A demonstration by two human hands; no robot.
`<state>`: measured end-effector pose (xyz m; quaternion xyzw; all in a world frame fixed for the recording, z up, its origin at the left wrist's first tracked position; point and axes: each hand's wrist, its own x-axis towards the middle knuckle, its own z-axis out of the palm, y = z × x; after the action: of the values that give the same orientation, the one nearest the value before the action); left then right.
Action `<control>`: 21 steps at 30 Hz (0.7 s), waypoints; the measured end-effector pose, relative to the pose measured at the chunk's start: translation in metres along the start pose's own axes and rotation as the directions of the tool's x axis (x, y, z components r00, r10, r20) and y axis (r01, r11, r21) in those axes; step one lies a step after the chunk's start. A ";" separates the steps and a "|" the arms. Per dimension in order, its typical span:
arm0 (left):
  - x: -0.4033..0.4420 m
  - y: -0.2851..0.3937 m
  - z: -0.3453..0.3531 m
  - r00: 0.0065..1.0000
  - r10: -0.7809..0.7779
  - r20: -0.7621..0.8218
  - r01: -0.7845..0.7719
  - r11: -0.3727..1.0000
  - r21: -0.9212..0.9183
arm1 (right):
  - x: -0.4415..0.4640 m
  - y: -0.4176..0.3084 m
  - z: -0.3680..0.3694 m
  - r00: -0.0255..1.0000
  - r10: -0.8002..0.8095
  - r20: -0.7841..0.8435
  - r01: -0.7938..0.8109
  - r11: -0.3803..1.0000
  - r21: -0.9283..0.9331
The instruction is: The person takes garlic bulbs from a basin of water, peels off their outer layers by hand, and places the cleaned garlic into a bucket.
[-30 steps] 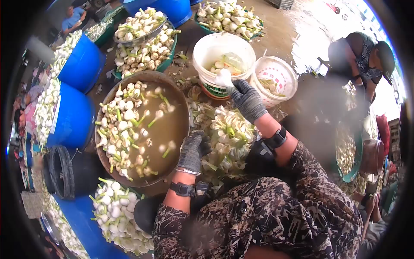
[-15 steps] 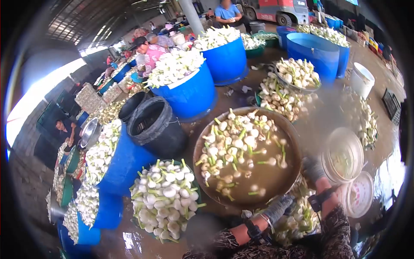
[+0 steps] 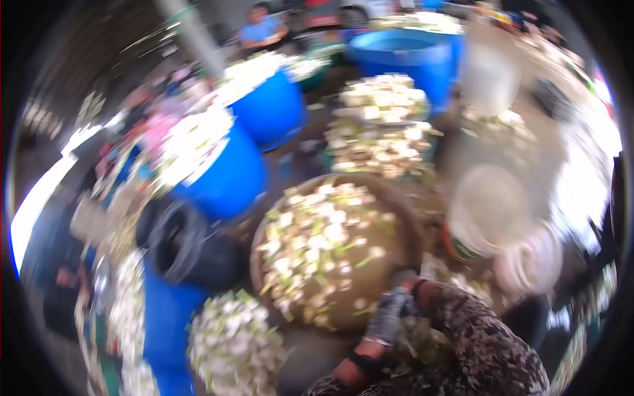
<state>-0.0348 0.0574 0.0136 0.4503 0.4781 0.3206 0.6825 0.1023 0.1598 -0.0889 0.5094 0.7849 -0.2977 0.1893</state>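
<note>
Motion blur smears the whole view. My left hand (image 3: 388, 315), in a grey glove, is at the lower right rim of a wide brown basin (image 3: 415, 231). My right hand (image 3: 403, 278), also gloved, is close beside it over the basin's right edge. The fingers of both hands are too smeared to read, and whether they hold anything does not show. Muddy water fills the basin, with many white garlic bulbs (image 3: 323, 237) with green stems floating mostly on the left. More garlic (image 3: 422, 340) lies below my hands, partly covered by my sleeves.
A garlic heap (image 3: 234, 346) stands left of the basin, near a black bucket (image 3: 198, 244). Blue tubs (image 3: 228, 178) of garlic line the left and back. At right are a whitish tub (image 3: 489, 208) and a pale pink-white container (image 3: 531, 261). A person in blue (image 3: 262, 30) sits behind.
The camera view has swung right, so the surroundings shift left. My right hand has moved from beside the whitish tub to the basin's edge, close to my left hand.
</note>
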 end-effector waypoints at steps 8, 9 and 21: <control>0.059 0.006 0.031 0.950 -0.038 -0.309 -0.049 0.962 -0.270 | -0.094 -0.012 0.005 0.886 0.232 -0.401 0.067 0.792 0.607; 0.064 0.007 0.042 0.969 -0.005 -0.248 -0.059 0.966 -0.250 | -0.080 -0.013 0.037 0.621 0.352 -0.700 0.219 0.780 0.587; 0.034 0.007 0.207 0.955 0.055 0.291 -0.023 0.993 -0.113 | -0.166 0.014 0.045 0.547 0.546 -0.634 0.438 0.459 0.773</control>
<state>0.1715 0.0257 0.0363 0.4646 0.3444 0.2892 0.7628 0.1832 0.0205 -0.0268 0.6312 0.4733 -0.3699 -0.4906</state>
